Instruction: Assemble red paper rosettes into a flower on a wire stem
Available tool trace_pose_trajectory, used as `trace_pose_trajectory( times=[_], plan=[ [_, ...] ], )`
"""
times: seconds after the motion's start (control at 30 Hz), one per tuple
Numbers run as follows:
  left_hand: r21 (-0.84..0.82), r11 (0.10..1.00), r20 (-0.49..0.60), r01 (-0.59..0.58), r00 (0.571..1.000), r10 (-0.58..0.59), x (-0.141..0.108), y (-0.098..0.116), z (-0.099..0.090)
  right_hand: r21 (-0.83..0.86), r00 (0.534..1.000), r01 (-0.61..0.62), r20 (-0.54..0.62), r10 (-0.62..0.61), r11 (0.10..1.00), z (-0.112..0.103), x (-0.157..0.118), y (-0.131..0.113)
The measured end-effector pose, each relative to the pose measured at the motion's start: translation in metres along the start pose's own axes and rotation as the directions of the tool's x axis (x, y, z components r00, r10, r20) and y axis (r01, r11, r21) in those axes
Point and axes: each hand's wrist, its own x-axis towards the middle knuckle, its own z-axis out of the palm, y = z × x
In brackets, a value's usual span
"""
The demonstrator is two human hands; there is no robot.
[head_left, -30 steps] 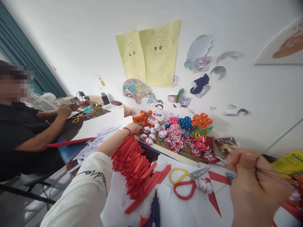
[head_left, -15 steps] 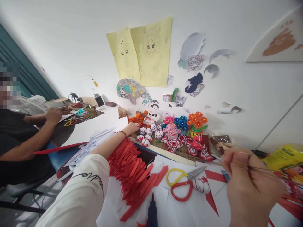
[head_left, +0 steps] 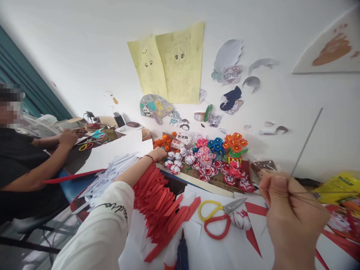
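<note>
My left hand [head_left: 157, 154] is stretched out to the back of the table, at the left end of the white and red-and-white folded paper flowers [head_left: 173, 166]. Its fingers are bent together, and whatever is in them is hidden. On the right, my right hand [head_left: 292, 215] is closed in a pinch on several thin wires [head_left: 306, 141]. One wire points up and right; others run right across the back of the hand. Scissors [head_left: 215, 221] with a yellow and a red handle lie left of this hand, against a white-and-red paper bud [head_left: 241, 220].
Red folded paper strips [head_left: 153, 202] are heaped beside my left forearm, with white strips [head_left: 109, 178] beyond. A dark pointed tool [head_left: 182, 253] stands at the front. Flower pots [head_left: 234, 161] line the wall. At far left, another person [head_left: 30, 161] works with both hands.
The wire in my right hand has swung to a steeper angle, and that hand has shifted slightly left. My left hand stays by the paper flowers. The whole view has shifted slightly.
</note>
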Motion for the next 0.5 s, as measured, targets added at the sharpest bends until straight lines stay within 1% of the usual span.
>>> trace_pose_trajectory(
  times=[0.13, 0.23, 0.33, 0.43, 0.5],
  plan=[
    [0.012, 0.998, 0.05, 0.06, 0.997, -0.06, 0.0, 0.002, 0.005, -0.015, 1.0, -0.02, 0.004, 0.02, 1.0, 0.002, 0.0, -0.002],
    [-0.007, 0.998, 0.073, 0.066, 0.995, -0.065, 0.0, 0.003, 0.006, -0.03, 1.0, -0.018, 0.001, 0.018, 0.999, 0.003, 0.0, -0.007],
    [-0.03, 0.997, 0.084, 0.07, 0.994, -0.067, 0.001, 0.0, 0.003, -0.042, 0.999, -0.032, -0.017, 0.031, 0.999, 0.004, 0.0, -0.01],
    [-0.063, 0.994, 0.054, 0.09, 0.995, -0.086, 0.002, -0.01, -0.005, -0.024, 0.999, -0.033, -0.019, 0.033, 0.999, 0.004, 0.0, -0.01],
    [-0.099, 0.989, -0.006, 0.108, 0.994, -0.109, 0.002, -0.018, -0.01, -0.024, 0.999, -0.029, -0.02, 0.029, 0.999, 0.004, 0.001, -0.009]
  ],
)
